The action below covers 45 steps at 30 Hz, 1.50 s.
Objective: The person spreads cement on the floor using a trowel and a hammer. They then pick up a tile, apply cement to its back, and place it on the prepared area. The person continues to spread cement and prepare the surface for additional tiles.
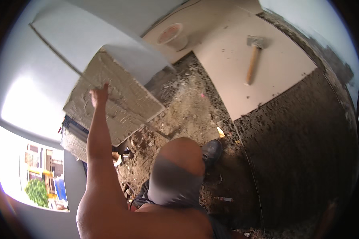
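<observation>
My left arm stretches forward, and my left hand (99,96) is closed round a long thin bar (58,53), which passes between thumb and fingers. The bar slants from the pale wall down to the dirt floor near my knee. Behind the hand, a large tile (125,107) stands tilted, its face coated with grey, ridged mortar. The fingers are slightly blurred. My right hand does not show; only a dim blurred shape appears at the lower right rim.
A mallet (253,59) with a wooden handle lies on the pale laid tile (223,67). Beyond it stands a white bucket (173,37). Dark loose mortar (299,159) covers the floor at right. My knee (177,159) and black shoe (212,151) are over rubble; a window (32,171) is at left.
</observation>
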### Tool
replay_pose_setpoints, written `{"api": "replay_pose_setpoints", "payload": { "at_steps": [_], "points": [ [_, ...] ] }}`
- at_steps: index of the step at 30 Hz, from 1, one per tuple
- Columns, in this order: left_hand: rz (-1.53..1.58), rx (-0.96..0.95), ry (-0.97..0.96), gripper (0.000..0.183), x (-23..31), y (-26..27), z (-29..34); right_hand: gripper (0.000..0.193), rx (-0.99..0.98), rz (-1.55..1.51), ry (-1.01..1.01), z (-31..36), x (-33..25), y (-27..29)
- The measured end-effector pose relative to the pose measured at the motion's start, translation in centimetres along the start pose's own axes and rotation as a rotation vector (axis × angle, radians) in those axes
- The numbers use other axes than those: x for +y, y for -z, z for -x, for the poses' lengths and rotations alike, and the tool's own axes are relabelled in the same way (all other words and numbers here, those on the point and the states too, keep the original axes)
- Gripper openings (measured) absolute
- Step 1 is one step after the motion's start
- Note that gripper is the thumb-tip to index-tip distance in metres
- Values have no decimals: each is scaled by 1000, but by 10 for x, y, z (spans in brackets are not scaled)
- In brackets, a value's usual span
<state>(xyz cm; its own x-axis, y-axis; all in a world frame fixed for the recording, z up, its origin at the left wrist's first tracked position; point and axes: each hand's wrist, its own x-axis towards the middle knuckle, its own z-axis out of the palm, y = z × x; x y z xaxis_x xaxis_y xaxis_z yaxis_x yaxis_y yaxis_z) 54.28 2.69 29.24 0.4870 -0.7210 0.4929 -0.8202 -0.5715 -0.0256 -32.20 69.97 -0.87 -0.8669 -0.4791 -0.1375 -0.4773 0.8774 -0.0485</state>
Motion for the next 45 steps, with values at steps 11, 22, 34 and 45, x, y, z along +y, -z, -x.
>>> {"api": "replay_pose_setpoints", "payload": {
  "at_steps": [11, 22, 34, 45],
  "points": [
    [549, -42, -441, 54, 38, 83, 50, 27, -92, -602, 365, 100, -199, 96],
    [1227, -352, -877, 42, 222, 135, 193, 35, -191, -686, 304, 128, -255, 130],
    [1471, -552, -816, 40, 252, 106, 179, 28, 129, -772, 161, 147, -255, 188],
    [1981, -324, -571, 46, 365, 180, 67, 21, -62, -919, 220, 146, -325, 198]
  ]
}}
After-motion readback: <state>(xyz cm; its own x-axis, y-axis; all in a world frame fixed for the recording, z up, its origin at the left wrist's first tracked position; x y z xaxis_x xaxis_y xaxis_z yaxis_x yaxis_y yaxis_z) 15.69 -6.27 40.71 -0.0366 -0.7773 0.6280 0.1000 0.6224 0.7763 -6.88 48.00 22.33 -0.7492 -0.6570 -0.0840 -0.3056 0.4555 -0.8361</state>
